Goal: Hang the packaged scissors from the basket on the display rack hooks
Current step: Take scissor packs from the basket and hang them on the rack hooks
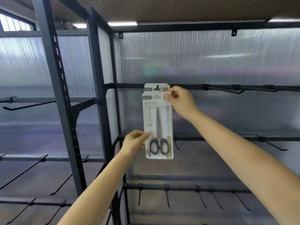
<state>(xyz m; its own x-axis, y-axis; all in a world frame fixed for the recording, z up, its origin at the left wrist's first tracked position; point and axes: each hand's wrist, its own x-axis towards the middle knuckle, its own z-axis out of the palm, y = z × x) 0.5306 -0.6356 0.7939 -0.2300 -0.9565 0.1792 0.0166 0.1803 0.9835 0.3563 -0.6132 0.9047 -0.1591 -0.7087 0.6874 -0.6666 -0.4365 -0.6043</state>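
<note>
Pinching the scissors package (159, 127), left hand (134, 143) low, right hand (180, 103) at top.

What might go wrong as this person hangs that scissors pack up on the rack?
The front scissors pack has its hang hole just below the hook tip, so it may miss and slip. The right hand pinches only its top corner and the left hand its edge, so the grip looks light. Pushing could nudge the pack already hanging behind.
</note>
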